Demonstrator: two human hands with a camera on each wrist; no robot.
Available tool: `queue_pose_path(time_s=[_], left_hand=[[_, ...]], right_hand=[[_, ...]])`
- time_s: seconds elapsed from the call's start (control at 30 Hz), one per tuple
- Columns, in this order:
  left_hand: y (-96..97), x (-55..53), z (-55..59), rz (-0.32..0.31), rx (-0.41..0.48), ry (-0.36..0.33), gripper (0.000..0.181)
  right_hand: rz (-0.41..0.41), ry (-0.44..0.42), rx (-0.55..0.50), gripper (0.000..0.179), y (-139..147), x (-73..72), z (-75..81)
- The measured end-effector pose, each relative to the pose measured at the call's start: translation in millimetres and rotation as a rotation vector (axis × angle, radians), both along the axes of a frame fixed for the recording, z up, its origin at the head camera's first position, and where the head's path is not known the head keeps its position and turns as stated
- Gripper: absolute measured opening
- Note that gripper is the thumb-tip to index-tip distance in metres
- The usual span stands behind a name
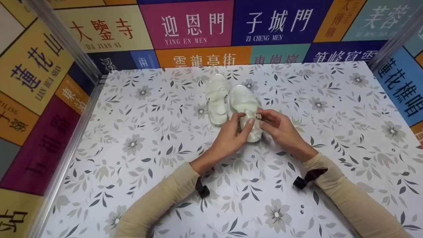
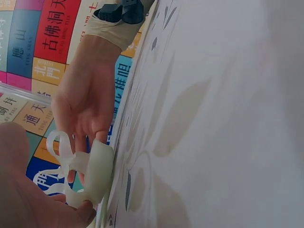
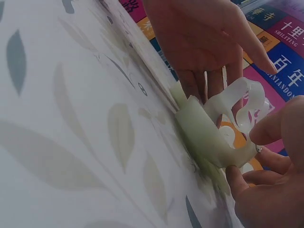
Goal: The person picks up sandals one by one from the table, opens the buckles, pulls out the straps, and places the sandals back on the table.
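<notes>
Okay, both hands meet at one pale sandal point(image 1: 248, 105), lying on the patterned worktop with its near end right between them. Its long axis points mostly away from the person, far end leaning slightly to the left hand's side, so that end sticks out past the fingertips. Left hand point(image 1: 231, 132) comes in along the left flank: fingers fairly straight, thumb stretched out, just touching, no firm grip to be seen. Right hand point(image 1: 284, 129) comes in on the right flank, fingertips narrow, pinching the sandal by a strap end with a small metal piece point(image 1: 258, 116). A looped strap point(image 3: 256, 90) stands up over the sole, between the hands. Key relation, I'd judge: metal piece on the right-hand side, so right hand is the nearer one for it, left better placed to steady the shoe. Second sandal point(image 1: 217, 102) lies beyond the left hand, off to the left, roughly parallel, apart from both hands. Which end is the heel: can't tell.
</notes>
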State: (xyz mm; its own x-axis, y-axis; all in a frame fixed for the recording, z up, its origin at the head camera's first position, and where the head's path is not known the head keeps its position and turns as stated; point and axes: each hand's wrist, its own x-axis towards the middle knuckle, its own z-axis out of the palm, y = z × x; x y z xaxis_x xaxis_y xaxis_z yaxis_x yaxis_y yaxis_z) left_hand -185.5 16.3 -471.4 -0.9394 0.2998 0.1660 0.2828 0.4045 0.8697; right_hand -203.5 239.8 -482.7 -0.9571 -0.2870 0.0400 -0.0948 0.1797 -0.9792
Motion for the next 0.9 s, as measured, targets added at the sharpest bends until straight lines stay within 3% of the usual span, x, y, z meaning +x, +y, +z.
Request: queue_pose_path(time_s=[0.13, 0.4, 0.63, 0.9], left_hand=[[-1.4, 5.4, -0.2, -0.023, -0.006, 0.003, 0.056], [-6.2, 12.4, 0.8, -0.054, 0.011, -0.045, 0.056], [-10.8, 14.1, 1.1, -0.066, 0.051, -0.091, 0.059], [-16.9, 11.1, 2.5, -0.062, 0.067, -0.078, 0.055]], right_hand=[[0.004, 0.031, 0.035, 0.042, 2.4, 7.3, 0.1], [0.026, 0.015, 0.097, 0.044, 7.7, 14.2, -0.7], [0.066, -0.003, 0.089, 0.046, 5.8, 11.2, -2.3], [0.079, -0.03, 0.039, 0.047, 4.9, 9.1, -5.5]])
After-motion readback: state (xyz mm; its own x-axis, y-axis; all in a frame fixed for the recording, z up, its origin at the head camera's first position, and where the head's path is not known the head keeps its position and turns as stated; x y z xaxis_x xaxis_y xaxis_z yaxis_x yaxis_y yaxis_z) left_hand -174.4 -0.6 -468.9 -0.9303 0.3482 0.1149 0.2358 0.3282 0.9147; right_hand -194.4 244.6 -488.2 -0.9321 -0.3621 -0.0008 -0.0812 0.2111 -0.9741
